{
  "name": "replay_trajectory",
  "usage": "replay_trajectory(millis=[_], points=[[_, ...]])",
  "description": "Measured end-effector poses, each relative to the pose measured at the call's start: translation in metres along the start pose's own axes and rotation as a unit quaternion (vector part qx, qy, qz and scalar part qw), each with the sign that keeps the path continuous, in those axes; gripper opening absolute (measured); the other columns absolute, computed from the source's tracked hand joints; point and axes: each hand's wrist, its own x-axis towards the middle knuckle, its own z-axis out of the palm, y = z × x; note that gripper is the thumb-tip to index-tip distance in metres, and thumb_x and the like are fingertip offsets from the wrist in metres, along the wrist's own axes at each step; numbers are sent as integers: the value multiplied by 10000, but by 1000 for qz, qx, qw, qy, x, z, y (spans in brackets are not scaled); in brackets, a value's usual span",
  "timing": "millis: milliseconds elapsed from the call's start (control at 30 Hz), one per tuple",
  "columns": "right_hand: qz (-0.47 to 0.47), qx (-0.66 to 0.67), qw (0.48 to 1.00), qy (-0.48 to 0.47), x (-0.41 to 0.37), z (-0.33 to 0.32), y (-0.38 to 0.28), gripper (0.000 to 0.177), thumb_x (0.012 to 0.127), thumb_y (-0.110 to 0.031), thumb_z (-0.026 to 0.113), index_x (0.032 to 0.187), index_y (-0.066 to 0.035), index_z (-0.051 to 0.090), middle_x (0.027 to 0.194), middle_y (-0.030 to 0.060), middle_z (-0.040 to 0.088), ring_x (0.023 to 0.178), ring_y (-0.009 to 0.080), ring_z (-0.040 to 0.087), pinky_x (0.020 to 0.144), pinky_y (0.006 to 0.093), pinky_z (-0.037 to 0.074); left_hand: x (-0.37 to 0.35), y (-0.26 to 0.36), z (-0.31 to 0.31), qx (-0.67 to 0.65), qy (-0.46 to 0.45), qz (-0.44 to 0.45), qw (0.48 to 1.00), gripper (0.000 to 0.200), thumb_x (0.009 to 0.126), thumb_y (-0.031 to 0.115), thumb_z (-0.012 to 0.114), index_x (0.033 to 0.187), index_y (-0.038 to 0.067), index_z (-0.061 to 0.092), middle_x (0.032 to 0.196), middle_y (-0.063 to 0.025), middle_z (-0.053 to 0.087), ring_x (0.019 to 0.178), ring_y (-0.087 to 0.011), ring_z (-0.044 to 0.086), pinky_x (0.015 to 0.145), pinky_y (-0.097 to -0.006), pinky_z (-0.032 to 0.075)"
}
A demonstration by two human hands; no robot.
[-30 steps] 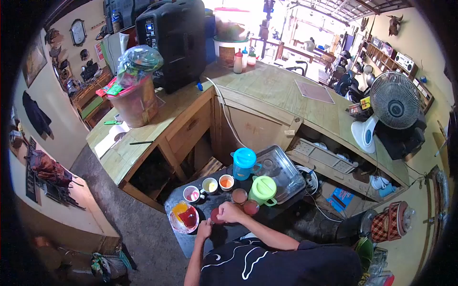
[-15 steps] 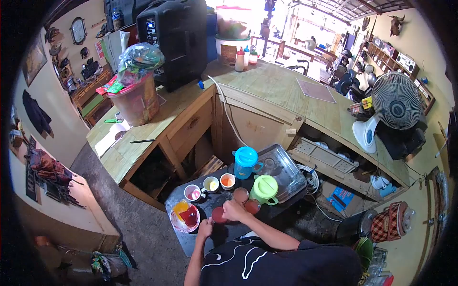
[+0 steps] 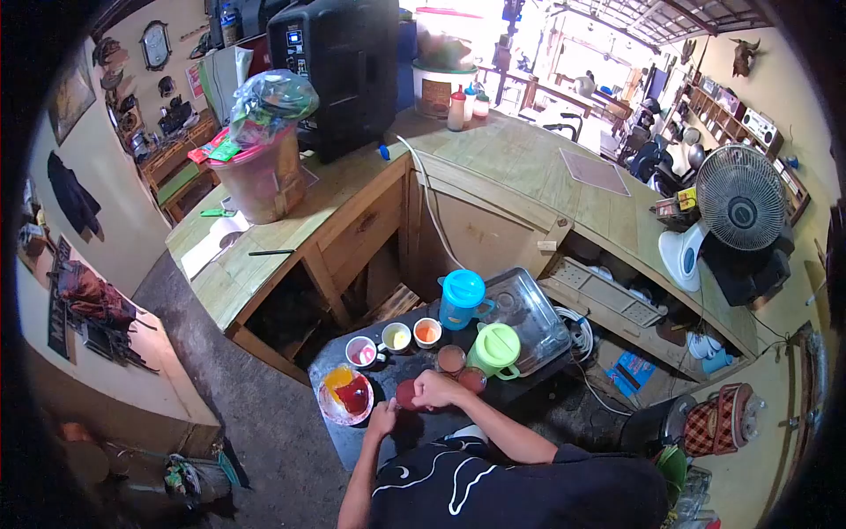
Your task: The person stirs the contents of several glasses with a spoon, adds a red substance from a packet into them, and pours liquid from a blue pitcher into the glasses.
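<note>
My right hand (image 3: 434, 390) is closed over a glass of red drink (image 3: 406, 394); whatever its fingers hold is hidden. Just left of that glass, my left hand (image 3: 382, 419) has its fingers curled, and I cannot make out what is in them. A plate (image 3: 328, 408) with yellow and red jelly-like pieces (image 3: 353, 395) lies beside my left hand. Two more glasses of brownish-red drink (image 3: 450, 359) (image 3: 472, 379) stand to the right. Behind them are a green lidded pitcher (image 3: 496, 346) and a blue lidded pitcher (image 3: 463, 298).
Three white cups (image 3: 361, 352) with pink, yellow and orange contents line the dark table (image 3: 344, 445). A metal tray (image 3: 539, 309) lies at its right end. Beyond is a wooden counter (image 3: 520, 167) with a plastic bucket (image 3: 256, 181), a speaker (image 3: 339, 79) and a fan (image 3: 740, 198).
The view has shifted slightly, so everything sits a little further right and the room tilts a bit. Both hands stay at nearly the same place by the red glass.
</note>
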Motion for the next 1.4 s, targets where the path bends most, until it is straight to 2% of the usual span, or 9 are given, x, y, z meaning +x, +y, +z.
replay_trajectory(millis=[133,333,533,733,867,967,1067,1167,1400], points=[[-26,-190,936,295,4,14,1,172,686,-171,669,656,-15,604,649,167,625,646,336,638,597,421,500,-2,5,-3,7,-2,0,1000,548,966,380,356,727,-50,599,706,-262,593,754,-425,600,709,-486,431],[42,-35,998,-39,0,6,3,177,678,-198,634,686,-21,627,721,185,647,707,357,641,642,467,504,-8,18,-9,8,-13,-9,1000,567,966,403,342,743,-40,618,703,-259,598,775,-428,605,723,-484,436],[-30,-251,930,266,7,16,10,182,693,-162,688,632,-19,595,619,120,635,577,242,640,565,367,497,-11,21,-9,13,0,2,1000,585,962,433,332,776,-28,640,727,-260,611,802,-428,612,740,-484,442],[2,-11,1000,20,-2,5,-1,231,687,-218,688,651,-3,614,702,195,642,689,340,646,604,424,504,-5,8,-3,-12,4,6,1000,577,959,432,339,793,-28,644,761,-269,617,814,-428,611,747,-489,442],[-24,-186,946,263,-2,15,3,192,696,-183,694,638,-22,608,615,140,633,584,287,642,563,390,502,-1,1,0,-4,-4,-14,1000,566,960,423,346,801,-33,642,775,-273,618,833,-431,608,756,-489,439],[41,-124,991,20,0,5,9,196,688,-198,699,645,-29,610,641,144,639,628,305,645,579,412,503,-4,12,-6,16,-25,-28,999,557,959,419,354,819,-31,649,777,-279,616,843,-438,605,762,-490,437],[22,45,998,38,1,7,7,210,678,-186,722,638,-14,608,653,144,644,612,274,648,567,385,500,-1,4,-2,-4,-4,-18,1000,552,959,415,359,833,-35,652,770,-281,614,841,-441,604,762,-492,435],[-33,-206,941,267,2,13,9,205,695,-161,711,620,-4,601,618,110,644,542,190,640,535,339,502,-8,16,-4,19,25,-11,999,545,960,406,363,849,-43,653,768,-281,614,823,-438,607,751,-490,437],[14,15,999,-34,-2,5,6,244,679,-164,725,618,0,556,605,133,610,560,228,635,519,349,490,-14,28,-9,1,14,-10,1000,548,961,402,360,818,-47,638,738,-272,609,792,-433,611,719,-475,446]])
